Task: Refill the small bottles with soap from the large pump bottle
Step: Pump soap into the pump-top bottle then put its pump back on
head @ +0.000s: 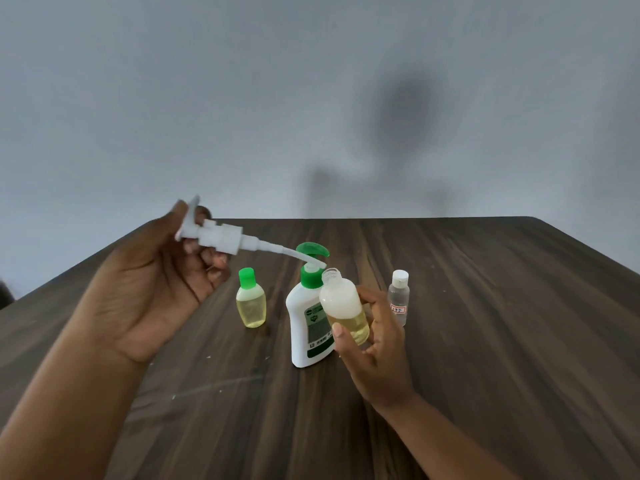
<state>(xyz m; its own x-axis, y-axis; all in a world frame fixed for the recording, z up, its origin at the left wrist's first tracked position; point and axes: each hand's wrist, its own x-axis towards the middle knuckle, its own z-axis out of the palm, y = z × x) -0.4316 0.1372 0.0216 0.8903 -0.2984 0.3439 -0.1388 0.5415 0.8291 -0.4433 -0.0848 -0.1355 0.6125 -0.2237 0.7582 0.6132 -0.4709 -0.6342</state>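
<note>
The large pump bottle (306,327) stands upright near the middle of the dark wooden counter (485,341). It is white, with a green pump head and a green and grey label on the front. The right hand (372,344) holds a small open bottle (343,306) just in front of it and a little to its right, above the counter. The thumb presses on the near side of this bottle and the fingers wrap around the far side, so the hand is closed on it. The bottle is clear, tilted slightly to the left, and it has yellow soap in the lower part and white foam above. Its threaded neck has no cap.

The left hand (156,282) is raised over the left part of the counter and grips a white pump top (214,233). The long tube of the pump top slants down to the right, and its tip is just above and to the left of the open neck; I cannot tell if they touch.

A small bottle with a green cap (251,299) stands left of the large bottle, filled with yellow soap. A small clear bottle with a white cap (399,296) stands on the right side, behind the right hand, and it has a small label with red marks. The wall (242,98) behind the counter is plain grey.
</note>
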